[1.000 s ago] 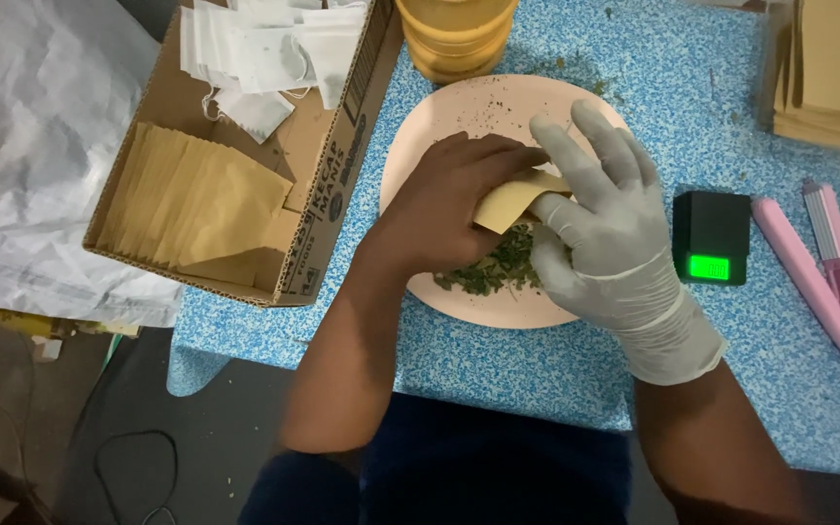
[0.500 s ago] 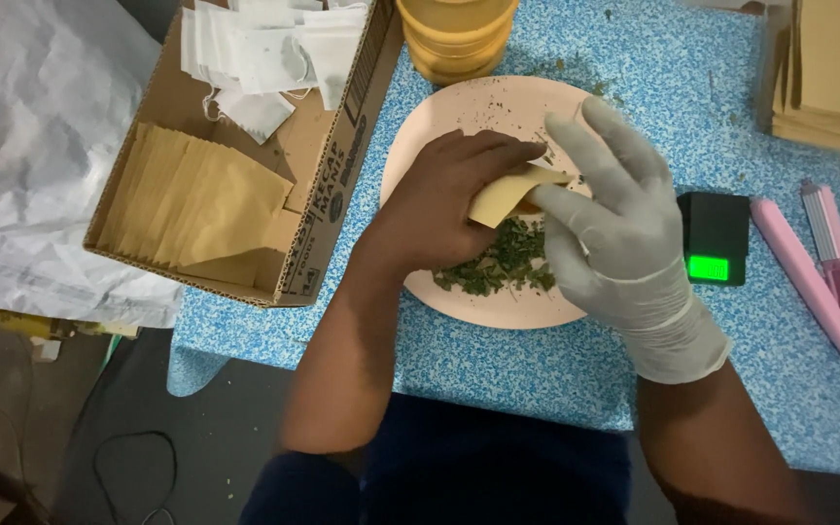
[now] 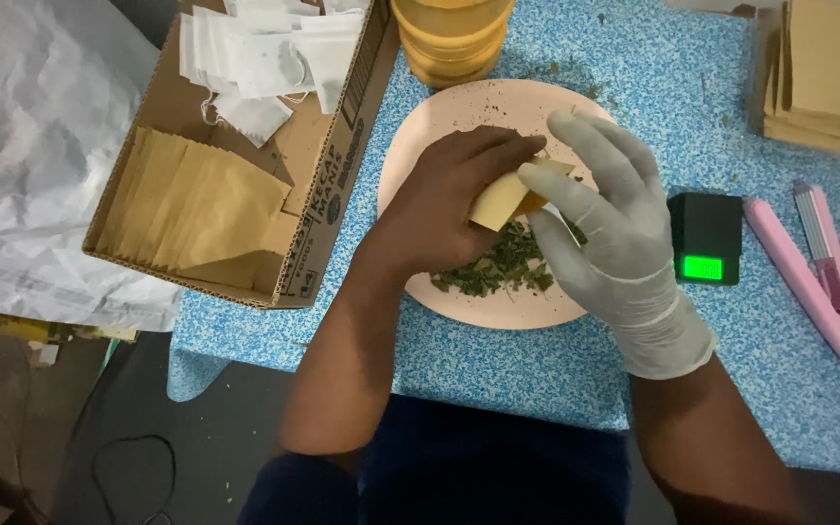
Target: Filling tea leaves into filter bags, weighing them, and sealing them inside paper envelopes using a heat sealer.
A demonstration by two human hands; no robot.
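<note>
A small tan paper pouch is held over a round pink plate by both hands. My bare left hand grips its left side. My right hand, in a white glove, pinches the pouch's right end with fingers curled over it. Beneath them lies a heap of dried green leaves on the plate's near half. Where the pouch's mouth is cannot be seen behind the fingers.
An open cardboard box at the left holds tan pouches and white filter bags. A yellow jar stands behind the plate. A small black scale, a pink sealer tool and a stack of tan pouches lie at the right.
Both hands with the pouch have shifted slightly up and away from the leaf heap, so more of the leaves show below them.
</note>
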